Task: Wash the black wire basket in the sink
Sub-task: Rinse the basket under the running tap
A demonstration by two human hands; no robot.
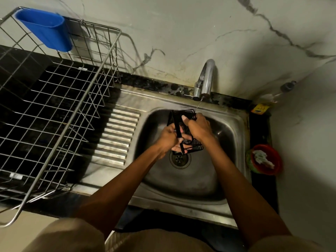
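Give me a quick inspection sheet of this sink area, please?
Surface: steel sink, thin water stream from the tap.
Job's things: black wire basket held over the drain.
Clutter: red bowl holding a whitish lump, right of the sink.
Grips: left hand and right hand both grip the basket.
Cables: nothing seen.
Surroundings: wire dish rack with blue cup; marble wall.

Two hands: the left hand (168, 136) and the right hand (199, 128). One black wire basket (197, 145). One sink (181, 179). One tap (206, 79). One blue cup (45, 29) at ten o'clock. One red bowl (274, 160) at three o'clock.
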